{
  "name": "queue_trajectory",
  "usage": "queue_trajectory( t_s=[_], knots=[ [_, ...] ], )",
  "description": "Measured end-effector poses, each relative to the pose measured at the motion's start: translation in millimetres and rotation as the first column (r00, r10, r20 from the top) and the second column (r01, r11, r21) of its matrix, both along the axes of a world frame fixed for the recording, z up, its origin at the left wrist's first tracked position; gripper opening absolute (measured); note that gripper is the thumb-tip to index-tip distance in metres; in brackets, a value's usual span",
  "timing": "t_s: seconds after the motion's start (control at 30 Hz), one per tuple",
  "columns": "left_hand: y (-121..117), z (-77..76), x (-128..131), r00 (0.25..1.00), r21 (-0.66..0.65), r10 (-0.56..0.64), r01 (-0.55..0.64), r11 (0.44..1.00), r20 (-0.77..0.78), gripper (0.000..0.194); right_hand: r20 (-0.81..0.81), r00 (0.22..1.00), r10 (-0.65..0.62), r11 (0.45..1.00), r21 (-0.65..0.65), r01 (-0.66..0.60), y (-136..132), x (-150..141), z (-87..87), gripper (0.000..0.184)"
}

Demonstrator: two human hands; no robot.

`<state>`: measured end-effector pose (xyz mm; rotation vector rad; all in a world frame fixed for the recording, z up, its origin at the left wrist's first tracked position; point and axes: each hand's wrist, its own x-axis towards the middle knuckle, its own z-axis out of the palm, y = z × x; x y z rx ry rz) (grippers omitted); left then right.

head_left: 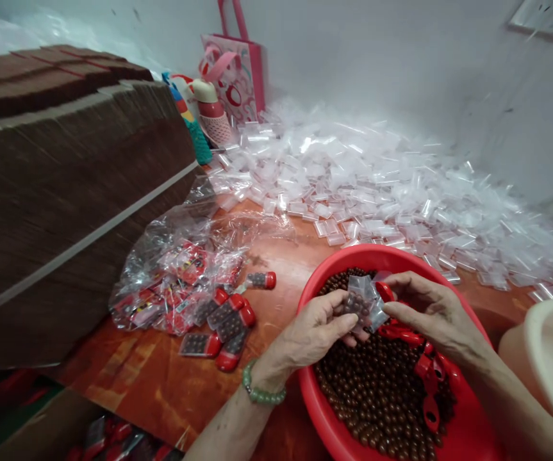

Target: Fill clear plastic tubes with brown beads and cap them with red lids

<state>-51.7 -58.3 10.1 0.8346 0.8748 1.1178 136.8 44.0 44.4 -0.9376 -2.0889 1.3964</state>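
Over a red basin full of round brown balls, my left hand grips clear plastic cases, at least one with brown balls inside. My right hand pinches a small red cap close to the cases' upper end. Whether cap and case touch, I cannot tell. Several more red caps lie on the balls below my right hand. Left of the basin, filled cases with red caps lie in a group on the table. A green bead bracelet circles my left wrist.
A large heap of clear empty cases spreads along the wall. A clear bag with red printed pieces lies at left, beside a strapped brown stack. Bottles and a pink bag stand behind. A pale tub is at right.
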Motion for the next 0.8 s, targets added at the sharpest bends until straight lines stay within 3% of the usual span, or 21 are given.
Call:
queue_trajectory(
  t_s=[0.3, 0.53, 0.67, 0.8],
  knots=[
    [-1, 1.7, 1, 0.994, 0.053, 0.033, -0.028, 0.998, -0.103, 0.024, -0.038, 0.997, 0.063, 0.980, 0.193, -0.055, -5, -19, -3.4, 0.020],
    [-1, 0.1, 4, 0.997, -0.022, 0.007, -0.009, 1.000, -0.077, 0.022, -0.187, 0.975, -0.124, 0.992, -0.055, 0.116, -2, -16, -9.9, 0.043],
    [0, -1.8, 5, 0.994, 0.002, 0.017, -0.017, 1.000, -0.112, 0.018, -0.279, 0.952, -0.127, 0.988, -0.125, 0.095, 2, -22, -11.2, 0.032],
    [0, -1.0, 6, 0.991, 0.002, 0.016, -0.016, 1.000, -0.132, 0.017, -0.382, 0.900, -0.210, 0.975, -0.150, 0.163, -2, -37, -7.0, 0.028]
  ],
)
